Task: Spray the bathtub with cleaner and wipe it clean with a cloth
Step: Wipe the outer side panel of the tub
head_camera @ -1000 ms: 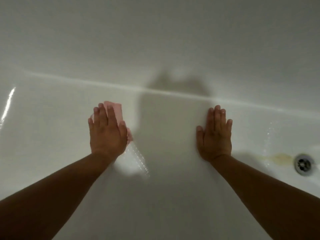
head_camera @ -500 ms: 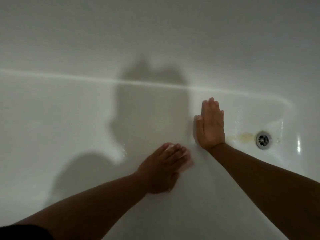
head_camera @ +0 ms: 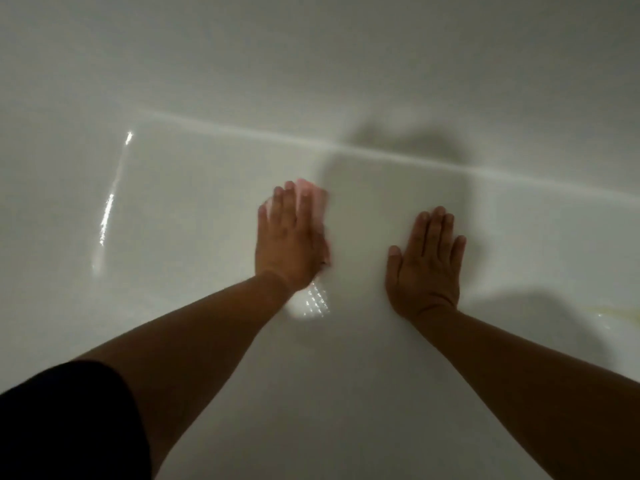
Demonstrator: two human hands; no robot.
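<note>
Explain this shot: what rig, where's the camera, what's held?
No machine here: a person works with two bare hands, filmed by one wide-angle camera worn on the head, looking down. The surface is the inside of a glossy white bathtub. The left hand presses a pink cloth flat against it, fingers straight rather than curled round it. The right hand rests flat and bare on the tub. A yellowish stain shows at the right edge. No spray bottle is in view.
</note>
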